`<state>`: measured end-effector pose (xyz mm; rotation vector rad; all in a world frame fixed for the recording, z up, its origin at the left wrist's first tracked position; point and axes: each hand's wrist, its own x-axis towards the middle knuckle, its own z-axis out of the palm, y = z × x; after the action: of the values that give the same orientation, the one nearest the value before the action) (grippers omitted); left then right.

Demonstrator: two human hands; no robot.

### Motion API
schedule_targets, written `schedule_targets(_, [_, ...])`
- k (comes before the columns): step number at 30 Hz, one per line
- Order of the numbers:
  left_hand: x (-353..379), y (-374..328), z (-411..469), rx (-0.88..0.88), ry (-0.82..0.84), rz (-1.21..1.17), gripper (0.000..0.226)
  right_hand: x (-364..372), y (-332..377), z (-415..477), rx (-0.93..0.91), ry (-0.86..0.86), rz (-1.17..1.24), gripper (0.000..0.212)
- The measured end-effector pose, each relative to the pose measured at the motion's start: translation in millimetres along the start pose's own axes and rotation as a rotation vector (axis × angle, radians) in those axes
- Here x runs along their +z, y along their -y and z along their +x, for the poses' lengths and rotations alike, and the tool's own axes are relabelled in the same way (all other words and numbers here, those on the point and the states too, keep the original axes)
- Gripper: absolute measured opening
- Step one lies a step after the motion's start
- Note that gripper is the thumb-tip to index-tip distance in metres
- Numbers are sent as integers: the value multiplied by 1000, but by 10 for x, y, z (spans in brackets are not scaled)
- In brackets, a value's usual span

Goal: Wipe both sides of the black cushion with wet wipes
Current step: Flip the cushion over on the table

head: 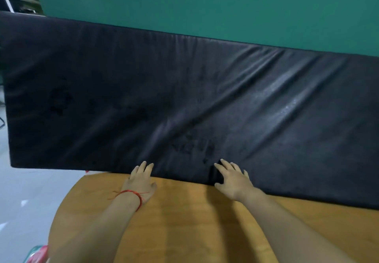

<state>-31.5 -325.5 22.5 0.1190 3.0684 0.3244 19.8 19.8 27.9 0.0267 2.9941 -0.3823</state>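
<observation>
A long black cushion (184,98) with creased, shiny leather-like skin lies across the far part of a round wooden table (184,221), its left end overhanging the floor. My left hand (141,182), with a red string at the wrist, lies at the cushion's near edge with straight fingers touching it. My right hand (233,180) rests on the same near edge, fingers spread flat on the top face and thumb against the side. Neither hand holds a wipe. No loose wipe is in view.
A green wall or panel (205,2) stands behind the cushion. Grey floor (30,191) shows on the left. A red, green and white packet (38,254) peeks out at the bottom left beside my left forearm.
</observation>
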Motion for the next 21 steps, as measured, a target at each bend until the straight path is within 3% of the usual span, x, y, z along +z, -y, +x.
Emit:
schedule_targets(7, [77, 45, 129, -105, -35, -289, 66, 299, -64, 60, -68, -228, -246, 64])
schedule_targets(10, [176, -27, 147, -144, -21, -368, 62, 294, -8, 181, -152, -216, -397, 62])
schedule_targets(16, [350, -170, 218, -217, 18, -564, 59, 430, -89, 443, -273, -248, -572, 36])
schedule_targets(19, [397, -185, 334, -349, 45, -726, 70, 512, -134, 490, -301, -315, -580, 39])
schedule_targets(21, [430, -163, 478, -511, 42, -1029, 85, 543, -120, 502, -321, -363, -510, 34])
